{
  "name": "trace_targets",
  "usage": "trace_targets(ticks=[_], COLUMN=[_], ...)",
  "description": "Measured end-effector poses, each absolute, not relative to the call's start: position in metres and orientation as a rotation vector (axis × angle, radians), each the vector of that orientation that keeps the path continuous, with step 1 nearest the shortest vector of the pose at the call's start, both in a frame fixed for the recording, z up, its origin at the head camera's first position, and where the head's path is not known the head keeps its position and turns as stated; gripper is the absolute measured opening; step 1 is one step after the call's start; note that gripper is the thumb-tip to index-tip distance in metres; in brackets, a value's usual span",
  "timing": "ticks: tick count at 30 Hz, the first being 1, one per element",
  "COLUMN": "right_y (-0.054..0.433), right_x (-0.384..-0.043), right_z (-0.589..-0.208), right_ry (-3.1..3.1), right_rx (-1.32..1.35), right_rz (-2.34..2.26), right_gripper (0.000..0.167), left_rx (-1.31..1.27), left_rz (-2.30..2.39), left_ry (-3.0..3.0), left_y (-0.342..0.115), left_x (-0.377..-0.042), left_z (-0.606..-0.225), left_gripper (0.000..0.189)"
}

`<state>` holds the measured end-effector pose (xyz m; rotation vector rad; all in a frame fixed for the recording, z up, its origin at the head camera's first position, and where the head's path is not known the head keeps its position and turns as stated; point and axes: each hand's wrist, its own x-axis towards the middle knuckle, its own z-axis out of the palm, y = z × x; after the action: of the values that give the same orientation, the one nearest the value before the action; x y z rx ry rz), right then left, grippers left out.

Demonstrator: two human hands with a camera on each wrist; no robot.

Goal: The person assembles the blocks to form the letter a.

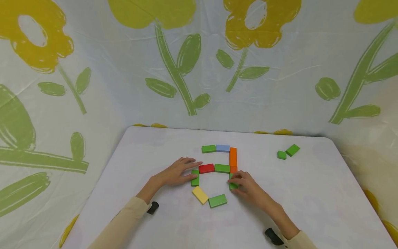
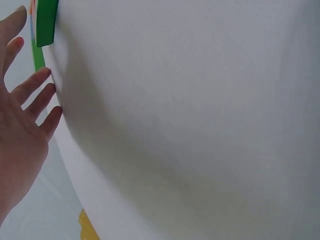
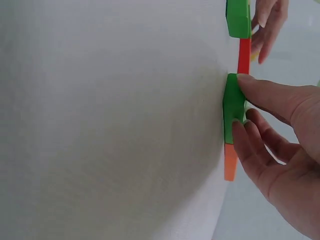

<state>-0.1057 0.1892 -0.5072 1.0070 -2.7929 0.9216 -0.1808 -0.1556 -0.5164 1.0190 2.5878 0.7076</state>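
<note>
Flat coloured blocks lie end to end on the white table. My right hand (image 1: 248, 186) pinches a green block (image 3: 233, 102) between thumb and fingers, at the right side of the figure, just below an orange block (image 1: 233, 169). My left hand (image 1: 177, 173) rests with fingers extended beside another green block (image 1: 195, 182); the thumb touches it in the head view. Between the hands run a red block (image 1: 206, 168) and a green block (image 1: 222, 168). Nearer me, a yellow block (image 1: 200, 195) slants towards a tilted green block (image 1: 217, 201).
Farther back, a green block (image 1: 208, 149) and a blue block (image 1: 223, 148) meet a long orange block (image 1: 233, 156). At the right rear lie a small green block (image 1: 281, 155) and a longer green one (image 1: 293, 150). A flower-printed curtain (image 1: 130, 76) surrounds the table.
</note>
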Motion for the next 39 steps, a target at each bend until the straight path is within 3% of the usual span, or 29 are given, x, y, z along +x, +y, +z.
trace_targets(ticks=[15, 39], right_y=[0.19, 0.274], right_x=[-0.105, -0.141], right_z=[-0.507, -0.505], right_ry=[-2.816, -2.764], right_rx=[0.837, 0.305], right_rz=[1.101, 1.197], right_gripper=[0.034, 0.036], left_rx=[0.961, 0.938], left_rz=[0.738, 0.672], left_ry=[2.619, 2.744], left_y=[-0.152, -0.153], left_x=[-0.165, -0.146], left_z=[-0.515, -0.522], left_gripper=[0.056, 0.052])
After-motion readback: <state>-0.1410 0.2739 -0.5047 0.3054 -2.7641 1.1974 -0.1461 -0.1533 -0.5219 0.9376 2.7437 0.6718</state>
